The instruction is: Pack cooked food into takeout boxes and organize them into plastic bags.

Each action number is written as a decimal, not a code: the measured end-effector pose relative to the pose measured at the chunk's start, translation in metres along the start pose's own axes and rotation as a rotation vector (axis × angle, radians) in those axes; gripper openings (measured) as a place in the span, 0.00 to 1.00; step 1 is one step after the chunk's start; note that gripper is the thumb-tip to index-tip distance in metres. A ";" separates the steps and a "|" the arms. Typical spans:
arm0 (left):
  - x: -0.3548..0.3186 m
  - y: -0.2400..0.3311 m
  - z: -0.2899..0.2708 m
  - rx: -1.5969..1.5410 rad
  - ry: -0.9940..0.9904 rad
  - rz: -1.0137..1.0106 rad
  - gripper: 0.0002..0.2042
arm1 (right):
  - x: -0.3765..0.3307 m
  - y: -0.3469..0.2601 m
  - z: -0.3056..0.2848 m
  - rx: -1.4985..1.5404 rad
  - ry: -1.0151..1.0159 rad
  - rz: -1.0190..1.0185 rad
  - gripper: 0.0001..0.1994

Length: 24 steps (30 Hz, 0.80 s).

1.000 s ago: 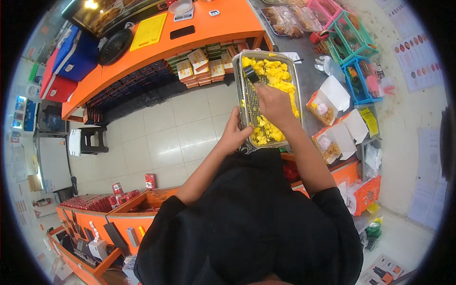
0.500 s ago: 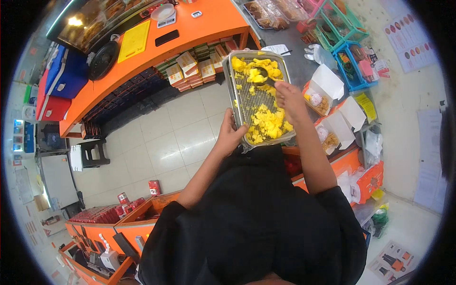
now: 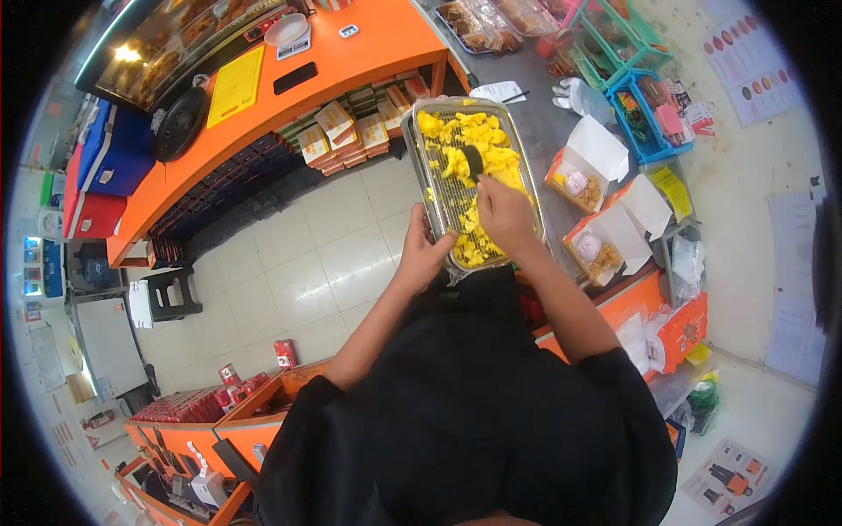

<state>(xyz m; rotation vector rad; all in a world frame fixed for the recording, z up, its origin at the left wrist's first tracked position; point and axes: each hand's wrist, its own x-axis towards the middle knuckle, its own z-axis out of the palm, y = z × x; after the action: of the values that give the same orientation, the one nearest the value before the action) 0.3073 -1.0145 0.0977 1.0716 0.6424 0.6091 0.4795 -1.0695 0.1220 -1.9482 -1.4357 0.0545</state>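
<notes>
My left hand grips the near left side of a rectangular metal tray, thumb over the rim. A wire rack lines the tray's bottom. Lumps of yellow scrambled egg lie on it, mostly toward the far end and right side. Closed around the handle of a black spoon, my right hand is above the tray, with the spoon's head against the egg. To the right stand two open takeaway boxes, each with a round wrapped portion and brown crumbly food inside.
On the grey counter behind the boxes are a blue basket, a green basket and a plastic glove. An orange counter at the far left carries a yellow cutting board and a phone. A black stool stands on the floor.
My right hand has moved left and nearer with the spoon. Egg from the tray's near part now lies farther up and along the right side. My left hand keeps its hold.
</notes>
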 end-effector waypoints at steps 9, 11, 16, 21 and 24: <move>0.009 -0.004 0.007 0.212 -0.025 0.000 0.18 | 0.002 -0.013 -0.016 0.358 -0.158 0.248 0.14; 0.011 -0.010 0.006 0.209 -0.026 -0.001 0.18 | 0.002 0.008 -0.010 0.466 -0.083 0.291 0.14; 0.013 -0.007 0.016 0.124 -0.005 -0.052 0.17 | 0.006 0.042 -0.024 0.949 -0.220 0.793 0.12; 0.016 -0.011 0.014 0.019 0.013 -0.065 0.21 | 0.014 0.052 -0.045 0.997 -0.183 0.819 0.06; 0.019 -0.010 0.013 -0.019 -0.004 -0.069 0.23 | 0.018 0.067 -0.047 0.932 -0.131 0.856 0.09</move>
<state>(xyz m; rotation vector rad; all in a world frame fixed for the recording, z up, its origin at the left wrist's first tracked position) 0.3312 -1.0118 0.0899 1.0283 0.6661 0.5517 0.5609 -1.0865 0.1266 -1.5805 -0.3705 1.0464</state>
